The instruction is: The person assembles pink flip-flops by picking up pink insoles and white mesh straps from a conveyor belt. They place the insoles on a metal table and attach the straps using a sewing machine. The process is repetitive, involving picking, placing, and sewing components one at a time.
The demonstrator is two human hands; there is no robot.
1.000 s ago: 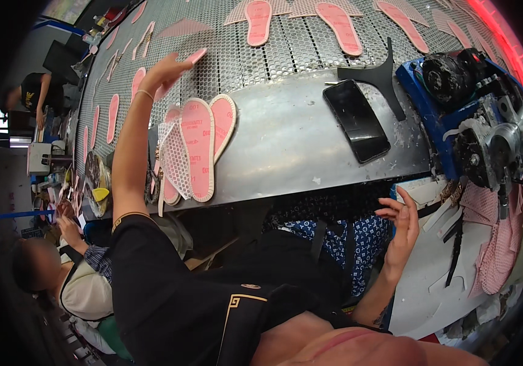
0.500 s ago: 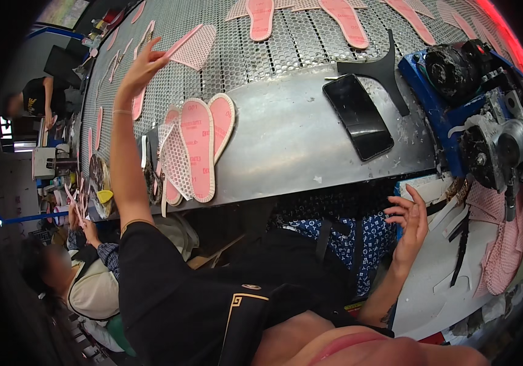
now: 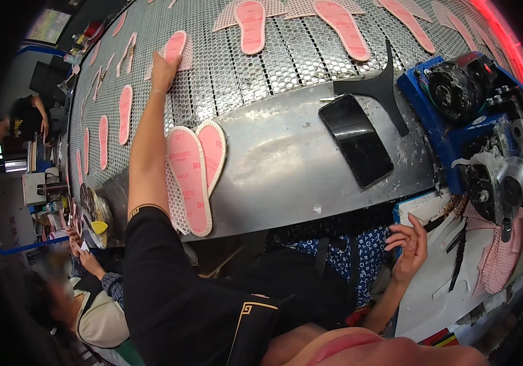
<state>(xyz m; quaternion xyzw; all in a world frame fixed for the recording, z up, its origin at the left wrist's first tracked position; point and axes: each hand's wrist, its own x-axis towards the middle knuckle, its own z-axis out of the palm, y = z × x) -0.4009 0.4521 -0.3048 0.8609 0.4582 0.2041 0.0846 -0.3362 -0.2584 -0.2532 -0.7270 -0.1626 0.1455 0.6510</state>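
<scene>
My left hand (image 3: 165, 74) reaches far out over the perforated metal conveyor and grips the near end of a pink insole (image 3: 176, 44). Under that insole, a pale mesh fabric piece (image 3: 186, 59) lies on the belt. Close to my left forearm, pink insoles with stitched white edging (image 3: 189, 183) overlap on the metal table, with white mesh showing beneath them. Empty, with loosely curled fingers apart, my right hand (image 3: 409, 250) hangs in front of the table edge at the right. Further pink insoles, one of them here (image 3: 250, 27), rest on mesh pieces along the belt.
A black phone (image 3: 356, 140) and a black strip-like piece (image 3: 389, 91) lie on the metal table (image 3: 274, 177). At right stands a blue machine (image 3: 435, 116) with black wheels. Pink mesh (image 3: 496, 256) hangs below it. Another person (image 3: 100, 305) works at the left.
My left hand has turned and lowered the pink insole, which now shows its flat face over the mesh piece. The view has shifted slightly. My right hand stays nearly still.
</scene>
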